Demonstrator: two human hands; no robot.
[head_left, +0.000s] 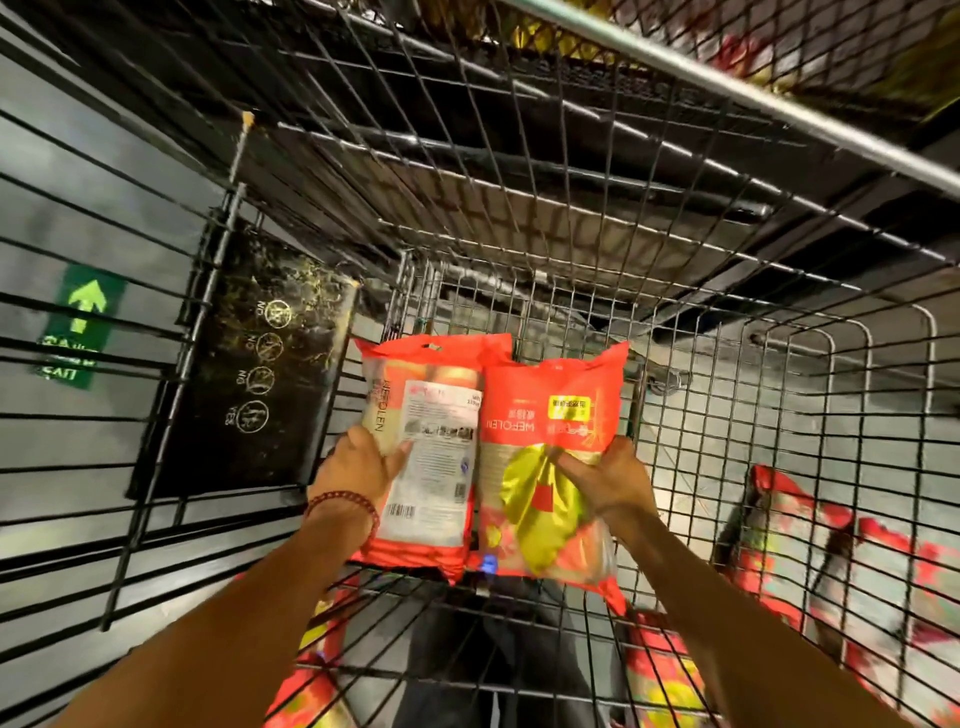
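Dim overall, with overhead glare glinting on the wire cart (675, 291) and glossy packets (550, 467), motion blur smearing the edges and fisheye bending at the corners.

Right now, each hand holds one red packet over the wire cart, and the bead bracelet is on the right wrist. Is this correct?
No: the head view shows the bead bracelet on the wrist of the left hand. The rest holds.

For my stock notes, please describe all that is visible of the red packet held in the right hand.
The red packet is glossy plastic, printed WEFOLEN, with a yellow label and a gold shape. Its front faces the camera, print upside down. The right hand grips its right edge above the wire cart; its left edge touches the other packet.
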